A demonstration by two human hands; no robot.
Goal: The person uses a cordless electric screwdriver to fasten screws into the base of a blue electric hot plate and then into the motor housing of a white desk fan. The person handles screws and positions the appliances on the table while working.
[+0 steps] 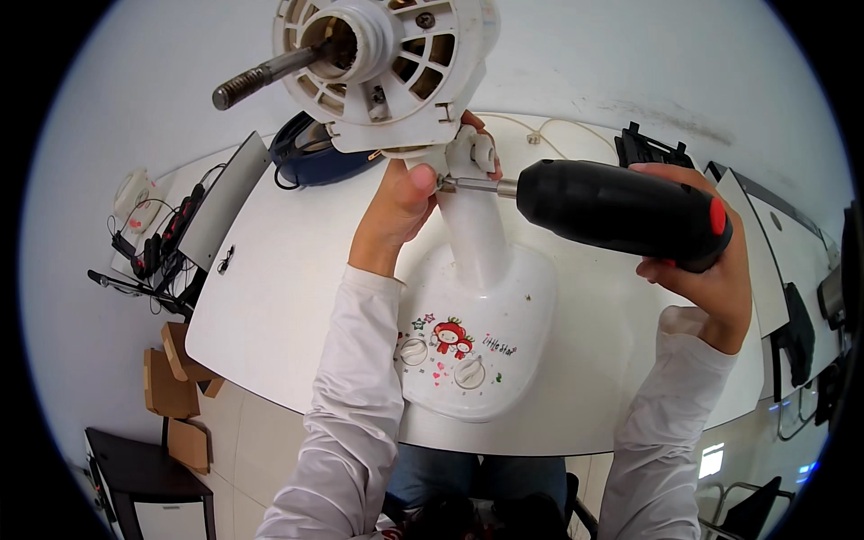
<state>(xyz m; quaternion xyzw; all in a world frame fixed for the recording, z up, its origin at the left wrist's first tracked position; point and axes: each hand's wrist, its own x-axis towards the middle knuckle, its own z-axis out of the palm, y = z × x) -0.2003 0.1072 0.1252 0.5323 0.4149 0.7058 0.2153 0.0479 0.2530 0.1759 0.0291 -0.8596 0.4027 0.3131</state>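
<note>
A white desk fan without blades or grille stands upright on the table, its base [531, 315] bearing two knobs and a red cartoon print. The motor housing [387, 117] sits on top, with a bare threaded metal shaft [270, 76] pointing left. My left hand [400, 202] is wrapped round the fan's neck just below the housing, thumb in front. In my right hand [711, 261] is a black cordless screwdriver [603, 207] with a red button, held level. Its bit [472, 184] reaches the neck beside my left thumb. The screw there is mostly hidden.
A dark blue pouch [324, 160] lies on the white table [279, 297] behind my left arm. A black open tool case [652, 148] stands at the back right, near a pale cable [534, 138]. Cardboard boxes [169, 382] and a dark cabinet [148, 463] are at left on the floor.
</note>
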